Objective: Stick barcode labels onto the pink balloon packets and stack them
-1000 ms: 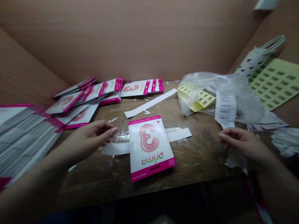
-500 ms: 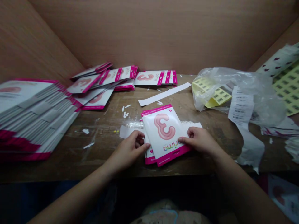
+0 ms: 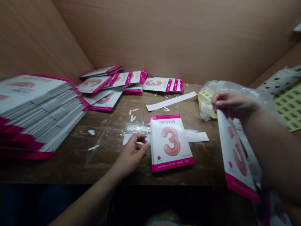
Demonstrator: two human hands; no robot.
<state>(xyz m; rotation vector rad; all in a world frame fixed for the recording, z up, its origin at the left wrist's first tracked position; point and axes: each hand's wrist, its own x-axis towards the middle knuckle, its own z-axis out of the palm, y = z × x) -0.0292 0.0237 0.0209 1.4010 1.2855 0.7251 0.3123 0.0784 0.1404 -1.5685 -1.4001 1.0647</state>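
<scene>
Head view: packet handling appears in hand, right hand (image 3: 232,102) pinching raised packet (image 3: 231,157), left hand (image 3: 129,155) ungripped beside flat packet (image 3: 172,142); next move requires clearance from bag (image 3: 237,87).

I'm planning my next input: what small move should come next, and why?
Probably ease the left hand rightward onto the middle packet: its fingers are beside it and seem empty, while the right hand holds the raised packet.
</scene>
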